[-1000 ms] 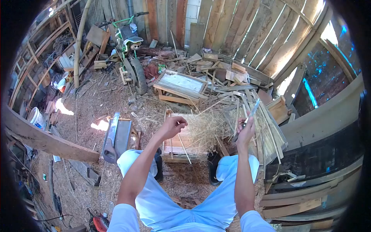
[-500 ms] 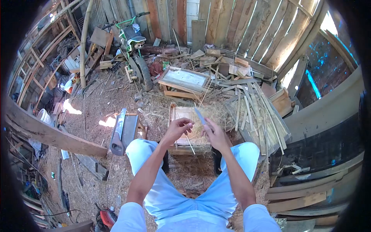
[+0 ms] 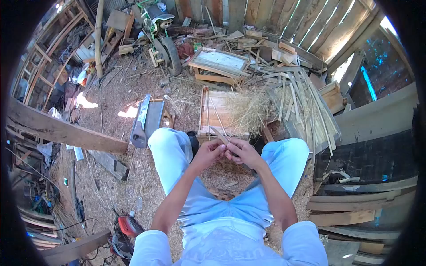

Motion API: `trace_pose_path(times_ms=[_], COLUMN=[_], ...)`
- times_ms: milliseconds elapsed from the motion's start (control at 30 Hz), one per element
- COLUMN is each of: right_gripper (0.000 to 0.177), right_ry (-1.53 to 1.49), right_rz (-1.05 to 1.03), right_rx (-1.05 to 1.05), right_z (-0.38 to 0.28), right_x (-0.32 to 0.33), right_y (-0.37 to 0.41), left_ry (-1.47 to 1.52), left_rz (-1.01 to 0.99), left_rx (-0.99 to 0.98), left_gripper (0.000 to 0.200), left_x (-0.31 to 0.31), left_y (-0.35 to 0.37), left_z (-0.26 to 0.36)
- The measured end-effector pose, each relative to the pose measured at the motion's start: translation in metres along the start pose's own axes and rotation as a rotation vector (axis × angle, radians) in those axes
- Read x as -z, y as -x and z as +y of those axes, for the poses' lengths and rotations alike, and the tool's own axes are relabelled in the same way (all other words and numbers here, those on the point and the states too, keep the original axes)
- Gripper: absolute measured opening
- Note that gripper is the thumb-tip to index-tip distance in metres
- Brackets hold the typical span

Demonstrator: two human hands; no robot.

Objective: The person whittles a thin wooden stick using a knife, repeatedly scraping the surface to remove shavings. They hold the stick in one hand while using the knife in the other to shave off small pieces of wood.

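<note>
just beyond the person's lap, between the knees, i see from my distant post the knife (image 3: pixel 218 134), and the right hand (image 3: pixel 243 154) has its fingers closed around the dark handle. the left hand (image 3: pixel 208 155) meets it, fingers bent and close together; if they pinch something small, i cannot tell. what worries me is a cut: the left fingertips are very near to the blade, so a small slip, or a push with too much force, could bring the edge onto them. also the knees (image 3: pixel 166 141) are at both sides, and a blade which escapes could reach the trousers. the knife points forward and to the left, away from the body, and its long axis runs aslant from the right palm toward the wooden box (image 3: pixel 215 111). beside and over this box is loose straw (image 3: pixel 250 108), which could catch on the tip if the hands go too low.
</note>
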State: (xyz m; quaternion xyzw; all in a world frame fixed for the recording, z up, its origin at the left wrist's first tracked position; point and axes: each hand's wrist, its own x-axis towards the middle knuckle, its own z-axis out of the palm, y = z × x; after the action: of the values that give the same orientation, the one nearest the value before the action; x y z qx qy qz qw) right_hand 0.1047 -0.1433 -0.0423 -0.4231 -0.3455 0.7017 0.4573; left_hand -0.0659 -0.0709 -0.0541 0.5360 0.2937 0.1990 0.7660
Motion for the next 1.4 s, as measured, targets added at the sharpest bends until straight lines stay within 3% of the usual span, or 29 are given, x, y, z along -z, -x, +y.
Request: trace_pose_path(times_ms=[100, 367, 500, 600, 667, 800, 900, 967, 1033, 1167, 1233, 1400], right_gripper=[0.027, 0.019, 0.019, 0.021, 0.022, 0.03, 0.029, 0.031, 0.031, 0.033, 0.031, 0.031], right_ry=[-0.013, -0.121, -0.137, -0.212, -0.122, -0.19, -0.098, -0.163, -0.25, -0.324, -0.207, -0.2], right_rz=[-0.026, 0.026, 0.253, 0.22, 0.045, -0.021, -0.003, 0.168, 0.211, 0.08, -0.031, 0.089], right_rx=[-0.029, -0.058, -0.01, 0.07, -0.078, -0.089, -0.077, -0.037, -0.002, 0.038, -0.046, -0.068], right_z=[-0.008, -0.012, -0.018, -0.025, -0.015, -0.009, -0.009, -0.017, -0.026, -0.02, -0.01, -0.021], right_x=[0.001, 0.017, 0.031, 0.031, 0.015, -0.003, 0.003, 0.019, 0.032, 0.026, 0.007, 0.026], right_y=[0.006, 0.006, 0.005, 0.006, 0.006, 0.0, 0.0, 0.0, 0.005, 0.005, 0.004, 0.007], left_ry=[-0.023, -0.158, -0.271, -0.253, -0.159, -0.237, -0.271, -0.055, -0.073, 0.024, 0.027, 0.094], left_rz=[-0.027, 0.174, 0.208, 0.201, 0.234, 0.234, 0.191, 0.195, 0.18, 0.157, 0.124, 0.067], left_rx=[-0.022, -0.023, -0.111, -0.099, -0.075, -0.151, -0.017, -0.013, 0.04, 0.044, 0.057, 0.097], left_gripper=[0.021, 0.023, 0.023, 0.024, 0.024, 0.021, 0.02, 0.019, 0.019, 0.021, 0.021, 0.02], left_x=[-0.001, -0.016, -0.011, -0.014, -0.019, -0.014, -0.011, -0.007, 0.001, -0.008, -0.009, -0.003], left_y=[0.0, 0.001, 0.003, 0.01, 0.01, 0.011, 0.022, 0.029, 0.038, 0.031, 0.022, 0.025], left_z=[0.0, 0.004, -0.011, -0.004, 0.003, 0.003, 0.01, 0.004, 0.001, 0.006, 0.012, 0.011])
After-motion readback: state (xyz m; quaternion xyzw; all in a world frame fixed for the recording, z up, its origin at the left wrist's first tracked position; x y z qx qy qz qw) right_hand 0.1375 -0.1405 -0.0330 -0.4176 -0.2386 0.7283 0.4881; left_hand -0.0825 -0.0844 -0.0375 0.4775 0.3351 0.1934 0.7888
